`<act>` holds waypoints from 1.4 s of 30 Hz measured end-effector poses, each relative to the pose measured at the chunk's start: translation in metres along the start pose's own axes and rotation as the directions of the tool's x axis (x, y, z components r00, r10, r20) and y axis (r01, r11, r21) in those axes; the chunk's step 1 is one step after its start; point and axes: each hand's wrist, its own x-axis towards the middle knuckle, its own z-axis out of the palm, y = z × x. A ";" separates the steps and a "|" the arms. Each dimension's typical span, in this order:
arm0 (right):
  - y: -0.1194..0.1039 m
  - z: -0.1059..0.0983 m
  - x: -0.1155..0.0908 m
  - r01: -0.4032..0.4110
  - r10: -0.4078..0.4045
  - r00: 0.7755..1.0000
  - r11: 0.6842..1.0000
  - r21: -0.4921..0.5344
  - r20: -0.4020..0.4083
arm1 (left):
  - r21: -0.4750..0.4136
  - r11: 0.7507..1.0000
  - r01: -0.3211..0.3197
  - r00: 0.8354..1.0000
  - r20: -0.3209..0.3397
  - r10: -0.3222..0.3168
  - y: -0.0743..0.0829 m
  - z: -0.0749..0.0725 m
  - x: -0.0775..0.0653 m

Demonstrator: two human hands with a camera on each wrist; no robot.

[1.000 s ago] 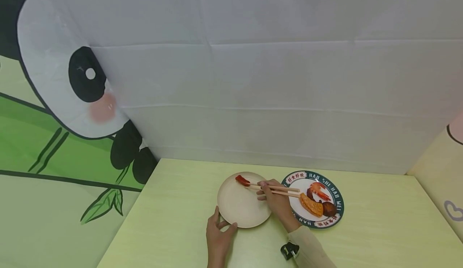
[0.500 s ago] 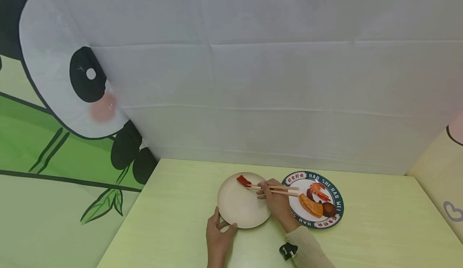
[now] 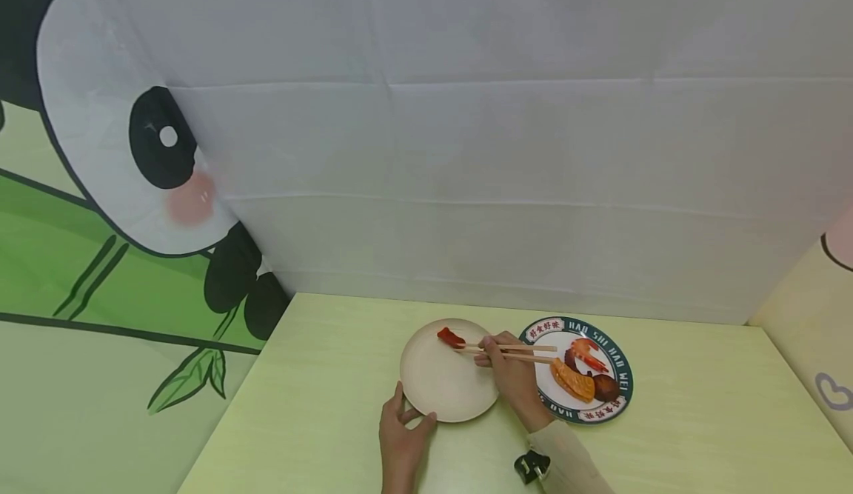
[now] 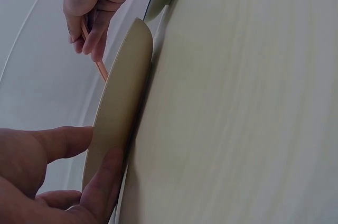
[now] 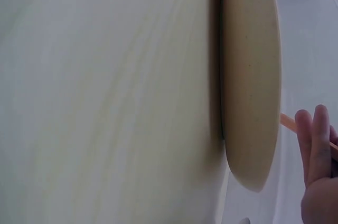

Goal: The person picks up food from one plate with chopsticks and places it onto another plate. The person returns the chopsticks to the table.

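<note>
My left hand [image 3: 403, 435] holds the near left rim of a plain beige plate [image 3: 453, 390], thumb and fingers against its edge; the left wrist view shows fingertips [image 4: 108, 168] on the plate's outer wall. In my right hand [image 3: 509, 372] is a pair of wooden chopsticks [image 3: 533, 358], held over the plate's right side. A small red piece of food [image 3: 451, 338] lies at the far part of the plate, the chopstick tips right at its near right end. The right wrist view shows the plate's side [image 5: 251, 76] and part of my right hand [image 5: 319, 150].
A green-rimmed plate [image 3: 623, 361] stands to the right, partly behind my right hand. On it are a shrimp [image 3: 586, 353], an orange-brown piece [image 3: 571, 381] and a round brown piece [image 3: 606, 387]. The pale table [image 3: 700, 405] ends at a white cloth backdrop [image 3: 506, 249].
The red piece has shifted slightly right and nearer on the plate. The chopstick tips have come down a little toward me. My left hand stays at the plate's rim.
</note>
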 end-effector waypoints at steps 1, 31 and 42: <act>-0.003 -0.001 -0.001 -0.001 0.001 1.000 1.000 0.006 0.005 | 0.001 1.000 -0.001 1.000 0.000 0.001 0.000 0.000 0.000; 0.007 -0.014 -0.010 -0.144 0.151 0.988 0.978 0.152 -0.037 | -0.036 0.999 -0.022 1.000 -0.005 0.022 -0.002 0.001 -0.001; 0.012 -0.017 -0.015 -0.158 0.173 0.982 0.970 0.186 -0.069 | -0.015 1.000 -0.023 1.000 -0.007 0.023 -0.003 0.001 0.000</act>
